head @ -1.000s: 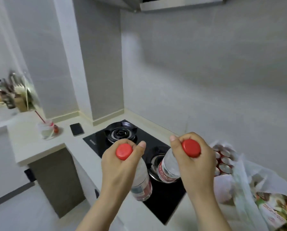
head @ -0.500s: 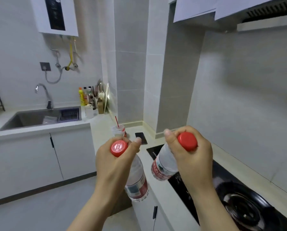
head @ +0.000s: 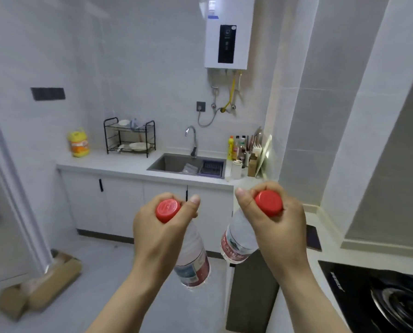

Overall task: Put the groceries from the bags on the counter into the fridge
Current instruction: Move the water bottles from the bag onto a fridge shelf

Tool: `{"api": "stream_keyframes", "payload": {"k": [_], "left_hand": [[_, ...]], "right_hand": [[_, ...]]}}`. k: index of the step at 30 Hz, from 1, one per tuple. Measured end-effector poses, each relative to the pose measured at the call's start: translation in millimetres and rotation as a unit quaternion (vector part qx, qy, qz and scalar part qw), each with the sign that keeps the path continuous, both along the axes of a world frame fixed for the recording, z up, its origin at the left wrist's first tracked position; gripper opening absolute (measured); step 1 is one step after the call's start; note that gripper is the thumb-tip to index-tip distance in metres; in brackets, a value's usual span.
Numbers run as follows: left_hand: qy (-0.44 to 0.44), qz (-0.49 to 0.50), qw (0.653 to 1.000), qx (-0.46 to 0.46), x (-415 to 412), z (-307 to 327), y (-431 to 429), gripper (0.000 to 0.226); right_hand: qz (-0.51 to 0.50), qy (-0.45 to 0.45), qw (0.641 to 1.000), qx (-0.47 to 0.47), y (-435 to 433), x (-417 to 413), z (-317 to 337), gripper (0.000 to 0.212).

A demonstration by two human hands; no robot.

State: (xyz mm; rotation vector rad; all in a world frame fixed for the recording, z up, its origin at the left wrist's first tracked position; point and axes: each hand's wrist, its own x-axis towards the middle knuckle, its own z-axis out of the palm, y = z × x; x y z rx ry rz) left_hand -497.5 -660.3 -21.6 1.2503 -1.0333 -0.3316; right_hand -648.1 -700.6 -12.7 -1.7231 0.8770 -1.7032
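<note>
Two water bottles being carried by the neck, with the fridge out of view.

The left hand (head: 162, 236) is clenching round the neck of the left bottle (head: 193, 263) just under its red cap (head: 167, 210), and the right hand (head: 272, 227) is grasping the right bottle (head: 236, 241) likewise. Both bottles are hanging in the air in front of the sink (head: 167, 162), nearer the camera than its desk (head: 119, 164), the right one tilting inward, near the left but apart from it. To my judgement the carry is going best with fingers hooking under the cap's ridge rather than pinching the cap, and with wrists keeping the bodies from knocking together. One hand will likely be taking both bottles while the other is opening the fridge door. The hob (head: 380, 296) is lying right of the sink, away from the bottles.
</note>
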Motion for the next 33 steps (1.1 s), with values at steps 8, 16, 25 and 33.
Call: {"api": "stream_keyframes", "payload": {"k": [8, 16, 25, 33], "left_hand": [[0.003, 0.167, 0.986, -0.003, 21.6, 17.4, 20.7, 0.029], [-0.001, 0.358, 0.933, 0.019, 37.2, 12.8, 82.9, 0.032], [-0.003, 0.507, 0.862, 0.011, 57.8, 15.3, 190.9, 0.029], [-0.025, 0.571, 0.821, -0.001, 79.5, 31.7, 296.8, 0.029]], "right_hand": [[0.198, 0.016, 0.98, -0.029, -34.6, 53.9, 13.2, 0.026], [0.362, 0.007, 0.932, -0.023, -15.4, 110.3, 9.3, 0.027], [0.512, -0.001, 0.858, -0.034, 71.5, 171.8, 18.1, 0.029], [0.582, -0.017, 0.812, -0.05, 171.7, 222.3, 30.5, 0.027]]}}
